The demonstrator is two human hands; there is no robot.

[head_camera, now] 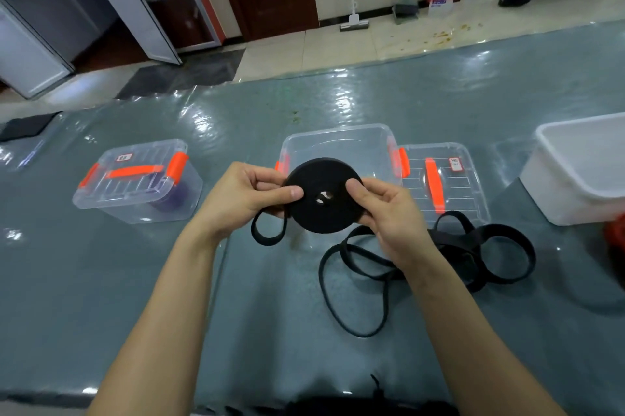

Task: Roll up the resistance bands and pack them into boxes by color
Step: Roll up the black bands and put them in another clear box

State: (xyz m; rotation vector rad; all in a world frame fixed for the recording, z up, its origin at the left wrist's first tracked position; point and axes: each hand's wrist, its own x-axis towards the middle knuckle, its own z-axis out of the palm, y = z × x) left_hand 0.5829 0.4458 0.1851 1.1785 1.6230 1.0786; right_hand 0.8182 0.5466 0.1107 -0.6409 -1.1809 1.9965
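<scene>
- Grey-green bench (101,280) under a glossy clear sheet, with pale tiled floor and a dark wooden door beyond its far edge.
- Left hand (247,195): grasping the black rolled band (324,217) at its left rim, thumb pressed flat on the near face, fingers curled behind.
- Right hand (389,216): grasping the same roll at its right rim, thumb on the near face close to the top, fingers wrapped behind and under.
- Roll held in the air between both hands, flat face turned to the camera, a small gap showing at its centre; sits in front of the open box, not inside it.
- Short loose tail (267,242) of that band hanging as a loop below the left hand.
- Open clear box (355,141) just behind the roll, orange clips at both ends.
- Clear lid (466,178) lying flat just right of that box, orange handle (434,185) upward, small label near its far corner.
- Loose black bands (453,249) in a tangled heap on the bench, right of the right hand and near the lid's front edge.
- Thin black loop (365,335) trailing from the heap toward the camera, passing under the right wrist.
- Closed clear box (111,205) well to the left, orange handle and clips on top, purple roll (172,200) inside at its right end.
- White tub (575,192) at the far right of the bench.
- Something red (616,233) just in front of the tub, too cropped to tell.
- White mop (353,19) leaning at the back wall.
</scene>
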